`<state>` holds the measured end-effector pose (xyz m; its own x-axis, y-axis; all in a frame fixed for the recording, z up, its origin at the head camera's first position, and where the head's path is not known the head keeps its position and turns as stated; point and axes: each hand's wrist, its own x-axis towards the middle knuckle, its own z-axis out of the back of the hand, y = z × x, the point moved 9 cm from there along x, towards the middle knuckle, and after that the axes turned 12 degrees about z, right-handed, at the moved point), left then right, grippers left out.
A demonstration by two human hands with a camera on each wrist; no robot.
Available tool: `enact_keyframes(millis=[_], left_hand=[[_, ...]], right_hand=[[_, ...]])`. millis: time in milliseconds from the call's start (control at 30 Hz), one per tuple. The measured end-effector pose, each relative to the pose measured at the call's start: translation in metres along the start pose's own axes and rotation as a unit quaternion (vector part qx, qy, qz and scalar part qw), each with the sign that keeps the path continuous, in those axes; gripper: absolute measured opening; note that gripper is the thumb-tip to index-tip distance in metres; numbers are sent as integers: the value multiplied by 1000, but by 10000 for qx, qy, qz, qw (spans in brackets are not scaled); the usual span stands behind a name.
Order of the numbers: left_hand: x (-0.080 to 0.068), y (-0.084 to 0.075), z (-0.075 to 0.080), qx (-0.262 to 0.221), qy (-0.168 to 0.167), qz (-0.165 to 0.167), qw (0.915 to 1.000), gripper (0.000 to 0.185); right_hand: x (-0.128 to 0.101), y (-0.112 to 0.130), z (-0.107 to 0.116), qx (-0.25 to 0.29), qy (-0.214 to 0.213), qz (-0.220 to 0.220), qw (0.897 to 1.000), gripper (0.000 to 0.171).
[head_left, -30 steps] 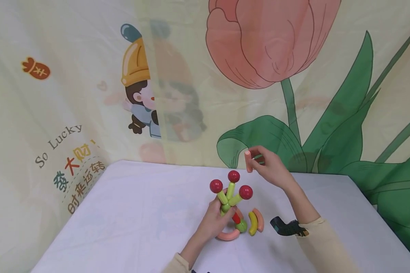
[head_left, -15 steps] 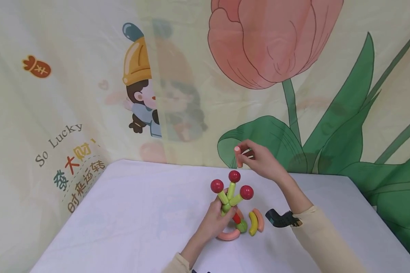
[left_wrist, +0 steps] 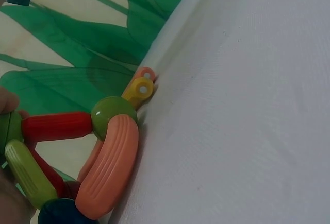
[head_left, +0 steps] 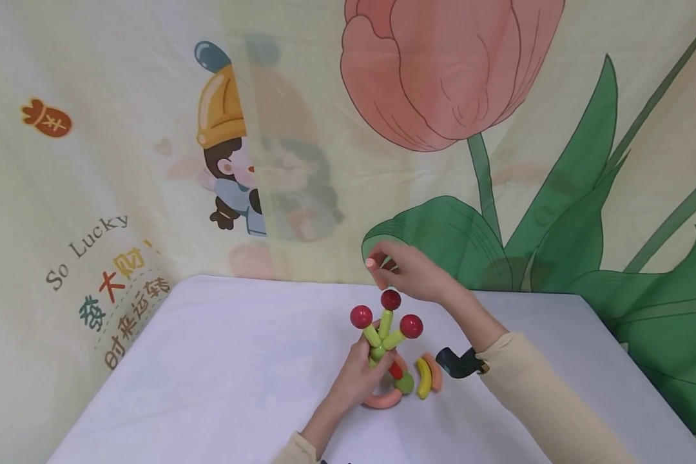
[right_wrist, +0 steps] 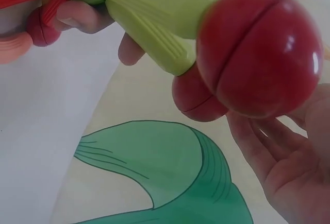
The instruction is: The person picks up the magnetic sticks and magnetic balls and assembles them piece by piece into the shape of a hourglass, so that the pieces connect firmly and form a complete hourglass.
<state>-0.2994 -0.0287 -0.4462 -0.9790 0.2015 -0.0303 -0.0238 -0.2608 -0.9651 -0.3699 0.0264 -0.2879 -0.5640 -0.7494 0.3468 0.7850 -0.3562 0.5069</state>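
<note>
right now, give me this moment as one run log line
left hand: grips toy stick-and-ball model | right hand: pinches pink stick above top red ball | table: yellow curved piece beside model

The red balls (right_wrist: 258,49) look like glossy plastic; the green rods (right_wrist: 154,18) and pink arc (left_wrist: 111,170) are ribbed and matt. Smooth white cloth covers the tabletop (head_left: 220,374).

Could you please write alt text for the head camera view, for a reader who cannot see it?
A left hand grips a toy structure of green sticks topped with three red balls, standing on a white table. The right hand pinches a small pink piece just above the balls, before a tulip-printed backdrop.
</note>
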Motion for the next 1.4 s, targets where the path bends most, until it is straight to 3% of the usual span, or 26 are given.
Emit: enact_keyframes(millis=[233,500,700,867,1133,1400], left_hand=[[0,-1,-1,-49,28,-95,9999,55],[1,-4,-1,-31,32,-294,9996,54],[0,-2,-2,-67,59,-233,9997,51],[-1,-2,-1,-105,62,-167,9998,48],[-2,-6,0,76,-46,-445,9990,46],[-1,-6,-1,95,-29,-337,9994,48]], right_hand=[[1,2,-9,-70,260,-30,9996,23],[-1,13,-22,-130,718,432,9964,23],[-6,16,-30,-16,888,593,9943,21],[-7,19,-33,-38,919,759,9929,19],[-10,19,-33,-275,831,978,9914,20],[-12,15,-33,-303,844,897,9919,20]])
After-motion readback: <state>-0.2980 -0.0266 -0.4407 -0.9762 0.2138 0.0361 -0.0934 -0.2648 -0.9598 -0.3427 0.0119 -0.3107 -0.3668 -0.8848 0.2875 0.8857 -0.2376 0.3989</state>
